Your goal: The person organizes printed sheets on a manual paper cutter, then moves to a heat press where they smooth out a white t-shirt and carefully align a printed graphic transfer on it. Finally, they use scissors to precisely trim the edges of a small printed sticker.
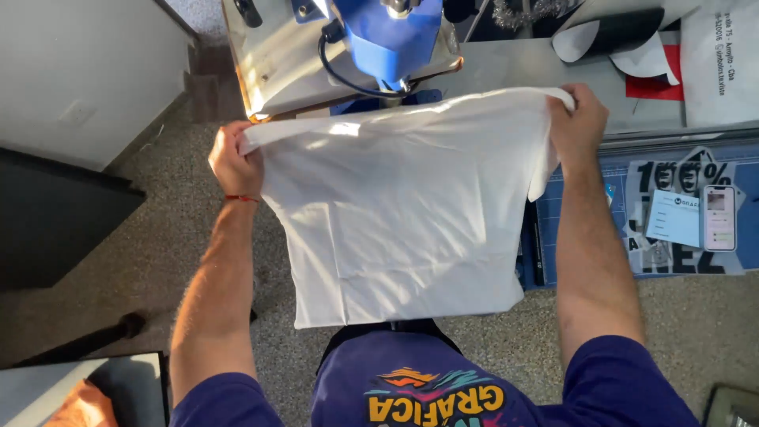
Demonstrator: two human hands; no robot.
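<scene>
Two hands grip one white T-shirt (399, 213): the left hand (233, 162) is fisted around its upper left corner, the right hand (579, 119) pinched shut on its upper right corner. The shirt hangs spread at the frame's centre (held in the air, above the floor), its held edge running left to right, its length dropping toward the bottom. Behind it at the top stands one blue heat press (371, 43). At the right, one phone (719, 217) lies on the counter (514, 67).
</scene>
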